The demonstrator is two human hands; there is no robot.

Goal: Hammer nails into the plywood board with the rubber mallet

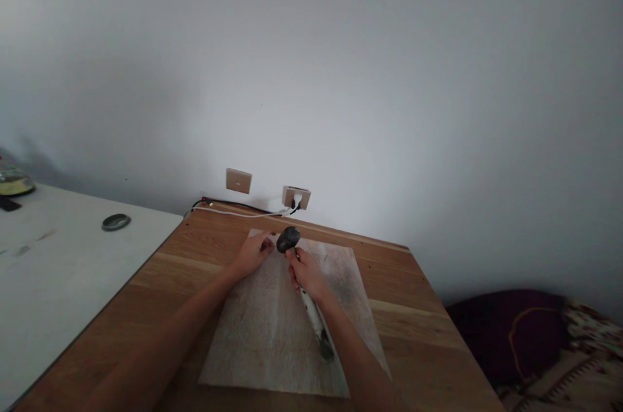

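Hammer Held Head-Up Beside a Hand Pinned to the Cloth: Hazard Notes

Hammer [306,285] is gripped in the right hand [305,272], which is closed around the upper part of the light handle just below the dark head. The head stands just beyond the right knuckles; the free end of the handle runs back along the right forearm towards the person. The left hand [253,253] lies on the cloth [253,334], fingers curled at its far edge. Whether they pinch something small cannot be told.

Hazard 1: struck fingers. The left fingertips sit just beside the hammer head. A downward stroke from this position would likely land near them. Cause: too little separation between the two hands.

Hazard 2: loss of control. The grip is high on the handle, close to the head. This probably limits swing but leaves the long tail free to catch the forearm.

Hazard 3: sliding surface. The cloth lies loose on the wooden table [399,308] under both hands. A blow could shift it, and anything on it.

Hazard 4: cable damage. A white cable [238,212] runs along the table edge just beyond the left hand to the wall socket [296,196]. An overshoot forward could reach it.
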